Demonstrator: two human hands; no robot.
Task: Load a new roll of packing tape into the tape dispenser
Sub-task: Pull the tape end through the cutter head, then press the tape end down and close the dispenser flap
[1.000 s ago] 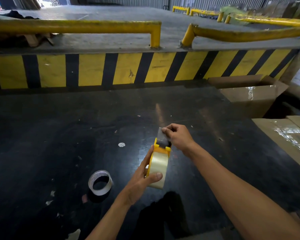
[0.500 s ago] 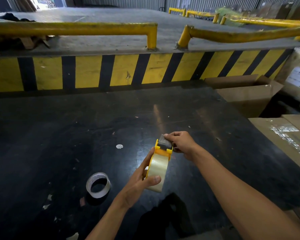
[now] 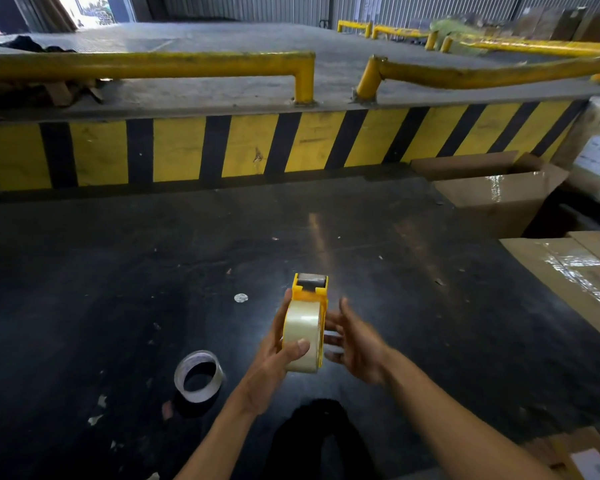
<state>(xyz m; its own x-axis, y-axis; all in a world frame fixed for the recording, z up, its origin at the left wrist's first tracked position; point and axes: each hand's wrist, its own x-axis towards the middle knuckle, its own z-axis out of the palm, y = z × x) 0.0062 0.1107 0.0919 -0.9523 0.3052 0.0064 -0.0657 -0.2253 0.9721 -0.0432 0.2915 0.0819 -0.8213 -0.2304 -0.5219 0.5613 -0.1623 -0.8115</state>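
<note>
**A:** What's on the far left from your feed?

**B:** I see the dark bench (image 3: pixel 118 271), scuffed and dotted with paper scraps. Near its front sits a spent tape core (image 3: pixel 199 375), just a thin ring lying alone, well apart from the hands.

**A:** And the left hand?

**B:** My left hand (image 3: pixel 274 358) is curled around the tape dispenser (image 3: pixel 310 296), thumb pressed on the face of the tape roll (image 3: pixel 302 336), fingers behind. The clear roll sits inside the yellow frame, held upright above the bench, the dark roller end pointing away from me.

**A:** The right one?

**B:** The right hand (image 3: pixel 355 344) is spread open, fingers splayed just beside the dispenser's right flank, gripping nothing. It's blurred, so I can't tell whether the fingertips touch the frame.

**A:** Further right?

**B:** Cardboard boxes (image 3: pixel 499 199) at the bench's edge, taped shut.
</note>
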